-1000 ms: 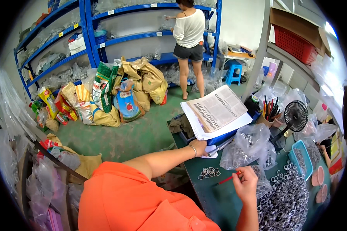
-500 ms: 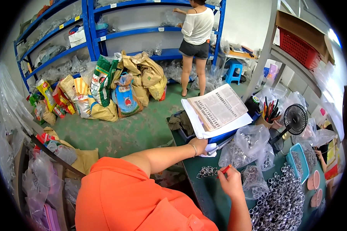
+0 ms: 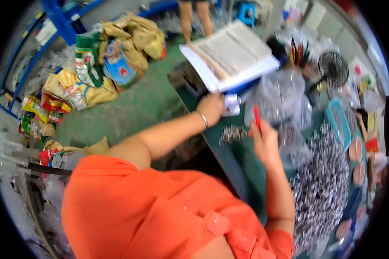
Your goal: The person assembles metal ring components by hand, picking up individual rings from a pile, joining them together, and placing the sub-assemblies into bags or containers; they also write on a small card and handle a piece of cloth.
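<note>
Right of the frame's centre, the right hand [image 3: 265, 139] grips a slim red pen [image 3: 257, 115], held nearly upright. At centre, the left hand [image 3: 212, 108] is beside a small white paper [image 3: 232, 105]; whether it grips anything, I cannot tell. A large pile of silvery metal rings [image 3: 322, 185] fills the lower right.

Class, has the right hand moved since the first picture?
Yes: the right hand has moved left, nearer the small ring pile on the table.
</note>
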{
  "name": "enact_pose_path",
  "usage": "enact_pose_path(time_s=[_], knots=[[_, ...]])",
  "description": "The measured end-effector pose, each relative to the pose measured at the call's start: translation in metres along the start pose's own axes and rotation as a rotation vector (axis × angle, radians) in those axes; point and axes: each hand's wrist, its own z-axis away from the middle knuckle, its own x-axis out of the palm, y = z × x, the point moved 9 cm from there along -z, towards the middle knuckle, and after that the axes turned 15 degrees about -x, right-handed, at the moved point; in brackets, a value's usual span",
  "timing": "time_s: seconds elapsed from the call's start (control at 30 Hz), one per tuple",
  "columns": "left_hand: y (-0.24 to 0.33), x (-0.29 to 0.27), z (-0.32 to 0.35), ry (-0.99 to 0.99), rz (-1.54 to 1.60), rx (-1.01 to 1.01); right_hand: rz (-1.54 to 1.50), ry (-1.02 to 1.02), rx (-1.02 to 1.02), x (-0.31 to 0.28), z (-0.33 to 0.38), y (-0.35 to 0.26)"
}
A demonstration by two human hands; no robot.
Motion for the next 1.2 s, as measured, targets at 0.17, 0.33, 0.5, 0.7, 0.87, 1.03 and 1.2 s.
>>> enact_pose_path(time_s=[0.17, 0.33, 0.5, 0.7, 0.87, 1.03, 1.2], knots=[[0.016, -0.015, 0.01, 0.028, 0.006, 0.06, -0.076, 0.09, 0.105, -0.02, 0.035, -0.001], [0.017, -0.021, 0.012, -0.064, 0.042, -0.008, -0.214, 0.226, 0.17, -0.034, 0.055, 0.0], [0.021, -0.025, 0.012, -0.014, -0.002, 0.051, -0.292, 0.312, 0.2, -0.044, 0.065, 0.001], [0.016, -0.022, 0.011, 0.006, 0.046, -0.009, -0.122, 0.464, 0.073, -0.063, 0.089, 0.002], [0.007, -0.014, 0.001, -0.154, 0.031, -0.118, 0.004, 0.377, 0.058, -0.055, 0.105, -0.009], [0.003, -0.012, -0.006, -0.173, -0.012, -0.152, 0.083, 0.251, 0.077, -0.038, 0.114, -0.004], [-0.003, -0.008, -0.017, -0.256, -0.061, -0.211, 0.129, 0.104, 0.114, -0.029, 0.115, -0.003]])
